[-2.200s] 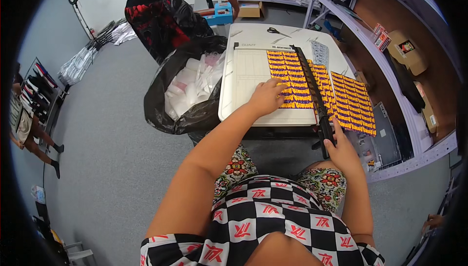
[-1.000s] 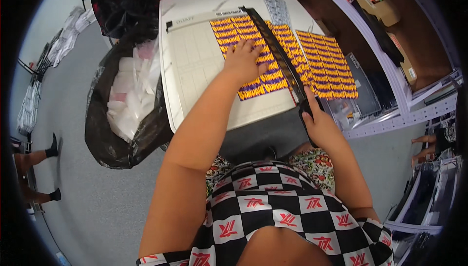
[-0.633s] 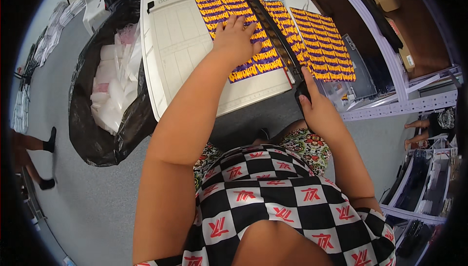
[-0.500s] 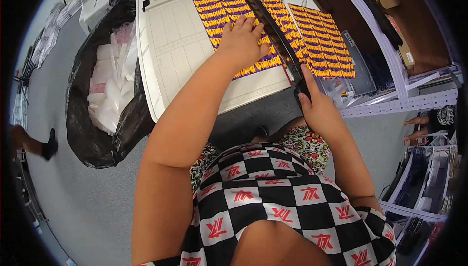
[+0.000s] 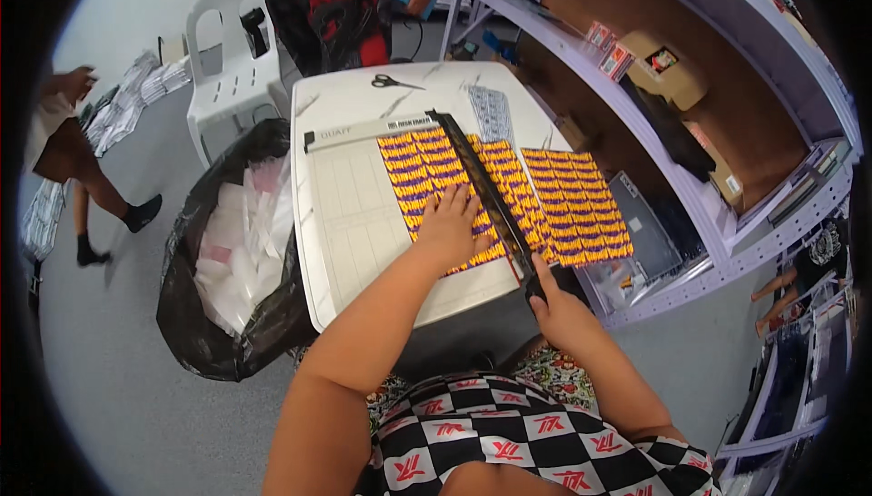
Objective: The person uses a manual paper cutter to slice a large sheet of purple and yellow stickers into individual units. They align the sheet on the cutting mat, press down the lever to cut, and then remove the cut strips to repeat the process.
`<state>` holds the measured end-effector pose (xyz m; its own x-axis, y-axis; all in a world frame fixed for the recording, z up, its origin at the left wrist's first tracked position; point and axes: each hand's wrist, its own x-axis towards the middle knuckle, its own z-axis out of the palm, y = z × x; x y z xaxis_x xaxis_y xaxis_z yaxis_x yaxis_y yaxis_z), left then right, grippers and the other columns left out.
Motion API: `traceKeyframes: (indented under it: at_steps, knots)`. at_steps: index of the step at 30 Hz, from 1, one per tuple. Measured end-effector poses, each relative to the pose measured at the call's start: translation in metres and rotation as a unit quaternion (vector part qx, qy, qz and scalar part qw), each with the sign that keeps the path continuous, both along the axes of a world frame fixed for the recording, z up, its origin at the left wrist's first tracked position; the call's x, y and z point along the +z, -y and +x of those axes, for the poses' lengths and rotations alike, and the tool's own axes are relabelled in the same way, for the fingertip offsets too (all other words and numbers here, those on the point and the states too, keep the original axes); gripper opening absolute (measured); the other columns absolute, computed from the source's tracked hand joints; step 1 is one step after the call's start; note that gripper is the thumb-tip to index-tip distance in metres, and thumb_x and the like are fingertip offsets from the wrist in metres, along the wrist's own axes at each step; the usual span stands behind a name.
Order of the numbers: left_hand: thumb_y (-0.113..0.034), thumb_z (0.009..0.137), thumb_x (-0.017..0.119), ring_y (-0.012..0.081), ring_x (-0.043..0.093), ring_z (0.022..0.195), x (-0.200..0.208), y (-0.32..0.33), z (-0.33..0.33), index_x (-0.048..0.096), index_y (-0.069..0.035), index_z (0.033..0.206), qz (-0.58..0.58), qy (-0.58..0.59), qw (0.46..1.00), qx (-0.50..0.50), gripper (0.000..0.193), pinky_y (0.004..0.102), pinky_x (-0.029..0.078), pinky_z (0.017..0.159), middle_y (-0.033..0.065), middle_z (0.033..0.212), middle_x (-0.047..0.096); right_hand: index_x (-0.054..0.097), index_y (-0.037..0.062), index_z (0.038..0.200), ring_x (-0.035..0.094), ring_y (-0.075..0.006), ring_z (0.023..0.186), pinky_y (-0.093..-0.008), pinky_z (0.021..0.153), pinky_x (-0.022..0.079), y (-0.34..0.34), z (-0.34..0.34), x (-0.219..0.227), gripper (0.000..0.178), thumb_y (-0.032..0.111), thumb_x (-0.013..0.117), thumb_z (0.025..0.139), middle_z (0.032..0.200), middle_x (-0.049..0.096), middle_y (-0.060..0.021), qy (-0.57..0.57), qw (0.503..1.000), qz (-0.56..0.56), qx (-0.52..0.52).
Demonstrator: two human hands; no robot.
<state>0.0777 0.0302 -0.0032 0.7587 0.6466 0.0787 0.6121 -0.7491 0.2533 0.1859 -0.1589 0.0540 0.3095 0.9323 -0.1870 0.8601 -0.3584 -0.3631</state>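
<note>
A guillotine paper cutter (image 5: 350, 214) with a pale base lies on a white marbled table. Under its lowered black blade arm (image 5: 490, 194) runs a sheet of yellow and purple printed stickers (image 5: 420, 162). My left hand (image 5: 449, 227) presses flat on this sheet, fingers spread, left of the blade. My right hand (image 5: 563, 314) is wrapped around the handle at the near end of the blade arm, index finger stretched along it. Right of the blade, part of the printed sheet shows, and a second sheet (image 5: 577, 201) of the same pattern lies beside it.
Black scissors (image 5: 396, 83) and a grey printed sheet (image 5: 491, 114) lie at the table's far side. A black bag (image 5: 182, 314) of white scraps stands at the left, near a white plastic chair (image 5: 232, 51). Purple shelving (image 5: 677, 178) borders the right. Other people stand or walk nearby.
My view has tipped up, bringing in the far table edge, scissors and a person behind it. A person at the left has come further into view. Both hands keep their places on the sheet and handle.
</note>
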Motion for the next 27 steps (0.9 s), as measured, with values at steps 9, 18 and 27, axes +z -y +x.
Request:
traceKeyframes:
  at_steps: [9,18,27]
  knots:
    - [-0.054,0.080,0.042,0.0282,0.014,0.132,0.000,-0.002,0.002,0.029,-0.005,0.134,-0.003,0.003,1.000,-0.002,0.073,0.0471,0.014,0.105,0.0142,0.142,0.020,0.010,0.0187,0.137,0.054,-0.0466,0.076,-0.0523,0.069,0.041,-0.001,0.005,-0.006,0.063,0.018,0.045,0.085,0.080,0.056,-0.0313,-0.009,0.999,0.029,0.011]
    - [-0.052,0.082,0.041,0.0275,0.014,0.132,-0.001,-0.001,0.002,0.029,-0.006,0.134,0.033,-0.018,0.999,0.000,0.070,0.0452,0.016,0.105,0.0136,0.141,0.021,0.015,0.0172,0.137,0.054,-0.0456,0.077,-0.0509,0.068,0.041,-0.001,0.000,0.006,0.061,0.016,0.047,0.084,0.079,0.056,-0.0300,0.008,1.000,0.022,-0.003]
    - [-0.054,0.083,0.040,0.0257,0.016,0.132,-0.003,-0.001,0.003,0.030,-0.008,0.134,0.061,-0.020,0.998,0.013,0.069,0.0454,0.017,0.105,0.0116,0.142,0.021,0.017,0.0163,0.136,0.054,-0.0450,0.071,-0.0505,0.064,0.041,-0.003,-0.003,0.002,0.060,0.014,0.048,0.084,0.073,0.056,-0.0281,0.008,0.999,0.018,-0.027]
